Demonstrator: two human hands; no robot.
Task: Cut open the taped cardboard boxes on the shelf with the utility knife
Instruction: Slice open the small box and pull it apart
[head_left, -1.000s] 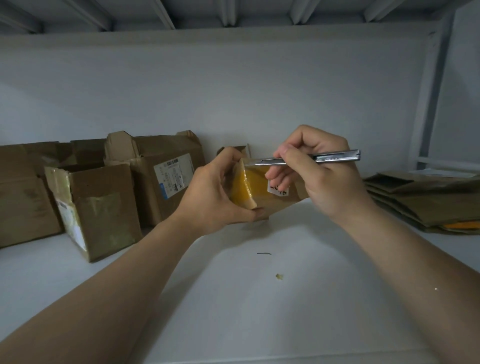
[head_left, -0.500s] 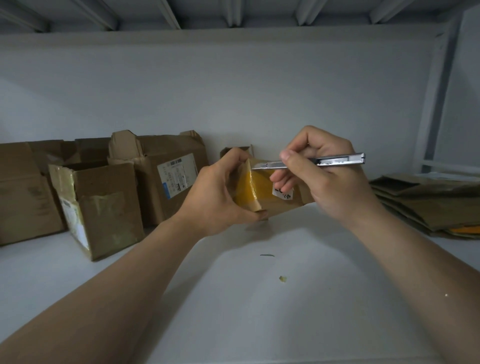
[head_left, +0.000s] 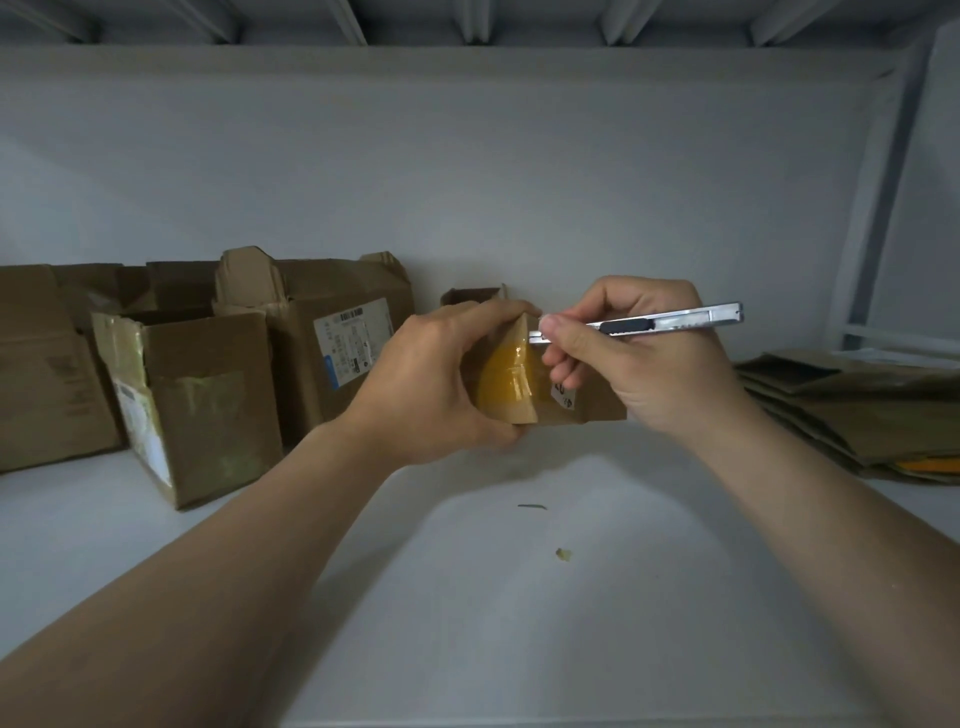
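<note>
The left hand (head_left: 426, 384) grips a small box (head_left: 587, 405); the right hand (head_left: 660, 364) pinches the utility knife (head_left: 670, 323) against its top. Slicing the yellow tape (head_left: 506, 379) likely follows.

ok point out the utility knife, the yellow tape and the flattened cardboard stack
utility knife (head_left: 693, 318), head view, bare metal handle right of the slider
yellow tape (head_left: 506, 379), head view, middle of the glossy patch
flattened cardboard stack (head_left: 857, 410), head view, top sheet

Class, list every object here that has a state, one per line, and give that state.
small box, taped, gripped by left hand
utility knife, held by right hand, tip at box's top edge
front left box, top open
flattened cardboard, stacked on shelf
</note>
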